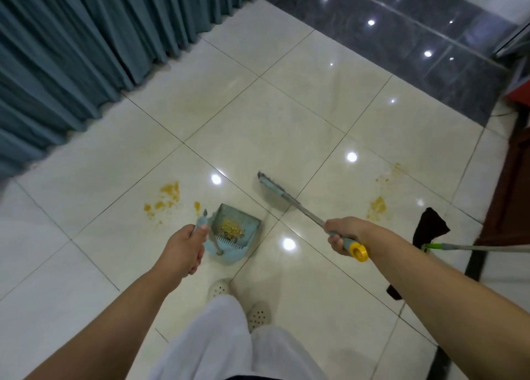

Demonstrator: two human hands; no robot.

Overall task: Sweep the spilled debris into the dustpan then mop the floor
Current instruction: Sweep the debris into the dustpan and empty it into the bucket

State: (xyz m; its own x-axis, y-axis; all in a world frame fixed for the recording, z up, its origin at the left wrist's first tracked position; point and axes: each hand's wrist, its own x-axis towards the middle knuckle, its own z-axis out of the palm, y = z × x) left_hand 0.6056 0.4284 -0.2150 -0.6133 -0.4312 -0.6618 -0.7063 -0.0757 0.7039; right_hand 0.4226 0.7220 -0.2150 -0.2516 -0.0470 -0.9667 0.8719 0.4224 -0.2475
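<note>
I judge sweeping part done: my left hand (186,243) grips the dustpan (233,233) handle, some debris (231,228) inside, my right hand (341,234) grasps the raised broom (275,191), and yellow patches (169,191) just left of the dustpan need sweeping next.

head camera looks steeply down; floor (286,121) close below
</note>
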